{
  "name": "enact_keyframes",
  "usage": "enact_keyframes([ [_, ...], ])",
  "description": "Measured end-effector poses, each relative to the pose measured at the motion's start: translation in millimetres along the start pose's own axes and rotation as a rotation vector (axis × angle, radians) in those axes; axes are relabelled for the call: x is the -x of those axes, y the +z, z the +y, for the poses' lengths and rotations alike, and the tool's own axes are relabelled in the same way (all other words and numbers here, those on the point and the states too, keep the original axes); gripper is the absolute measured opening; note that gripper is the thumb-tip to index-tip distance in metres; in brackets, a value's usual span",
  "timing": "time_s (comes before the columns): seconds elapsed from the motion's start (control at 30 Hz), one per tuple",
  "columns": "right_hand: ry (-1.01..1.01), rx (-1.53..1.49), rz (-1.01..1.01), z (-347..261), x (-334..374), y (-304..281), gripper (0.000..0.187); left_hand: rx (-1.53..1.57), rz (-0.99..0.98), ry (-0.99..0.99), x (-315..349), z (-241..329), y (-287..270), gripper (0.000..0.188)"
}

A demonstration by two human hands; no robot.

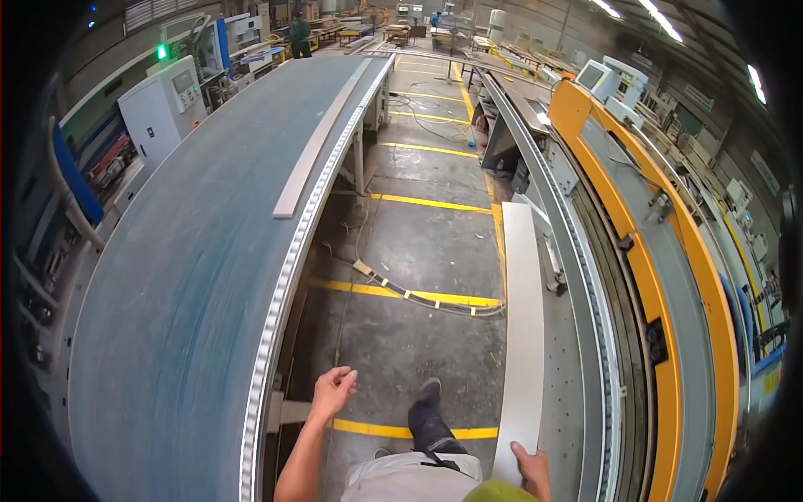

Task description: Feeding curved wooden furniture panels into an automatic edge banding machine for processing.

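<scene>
The person's right hand grips the near end of a long white panel, with the thumb lying across its top face and the remaining fingers tucked beneath, out of sight. The panel stretches away from the body along the inner edge of the machine line on the right (a grey track with an orange guard curving beside it), its far end reaching toward the yellow floor stripes. The left hand hangs free over the concrete floor, fingers loosely curled and holding nothing, just beside the toothed edge of the wide blue-grey conveyor belt on the left. A second pale strip lies lengthwise on that belt, well apart from both hands. One dark shoe steps forward between the two lines, near a cable cover crossing the floor. A white control cabinet stands left of the belt, and another person in green is far off at the back.
</scene>
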State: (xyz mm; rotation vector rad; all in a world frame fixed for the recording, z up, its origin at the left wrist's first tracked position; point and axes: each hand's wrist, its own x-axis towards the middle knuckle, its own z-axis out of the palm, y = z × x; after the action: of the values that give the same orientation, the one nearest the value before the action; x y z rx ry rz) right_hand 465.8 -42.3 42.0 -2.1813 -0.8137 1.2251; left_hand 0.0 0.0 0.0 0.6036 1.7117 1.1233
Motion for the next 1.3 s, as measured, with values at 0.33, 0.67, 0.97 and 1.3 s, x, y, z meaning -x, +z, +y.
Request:
enact_keyframes([
  [0.33,-0.447,0.192,0.037,-264,-189,105,0.04,0.118,0.022,-0.056,-227,131,59,0.031],
  [0.67,-0.695,0.373,0.261,-557,-322,206,0.041,0.262,0.235,-0.075,-420,204,22,0.035],
  [0.97,-0.763,0.096,0.43,-732,-383,259,0.04,-0.103,-0.018,0.317,-635,396,48,0.045],
  [1.3,-0.918,-0.42,0.887,-868,-518,257,0.058,-0.138,-0.245,0.359,-858,511,146,0.038],
])
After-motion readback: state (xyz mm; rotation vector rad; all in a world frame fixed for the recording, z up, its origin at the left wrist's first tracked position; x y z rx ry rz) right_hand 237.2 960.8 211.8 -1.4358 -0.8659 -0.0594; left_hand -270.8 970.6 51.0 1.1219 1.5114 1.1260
